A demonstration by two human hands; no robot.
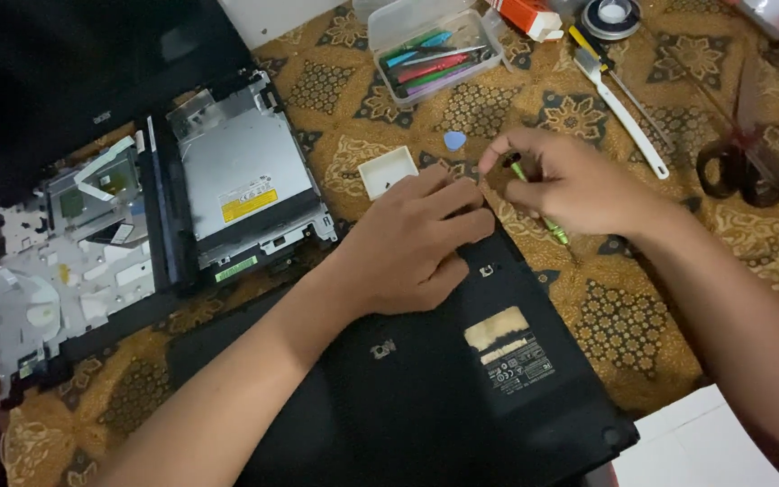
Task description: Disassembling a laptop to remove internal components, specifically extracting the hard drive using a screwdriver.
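The left hand (421, 236) is resting curled on the black case (462, 379), hiding its corner, while the right hand (570, 185) is pinching a half-hidden green screwdriver (552, 227).

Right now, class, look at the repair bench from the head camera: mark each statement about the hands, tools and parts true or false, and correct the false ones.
1. The right hand holds a green-handled screwdriver. True.
2. The left hand rests on the black laptop base. True.
3. The small white tray lies on the laptop base. False: it sits on the patterned cloth, beyond the left hand.
4. The clear plastic box is empty. False: it holds coloured tools.
5. A blue pick lies on the cloth near the tray. True.
6. The scissors are in the left hand. False: they lie untouched at the far right.
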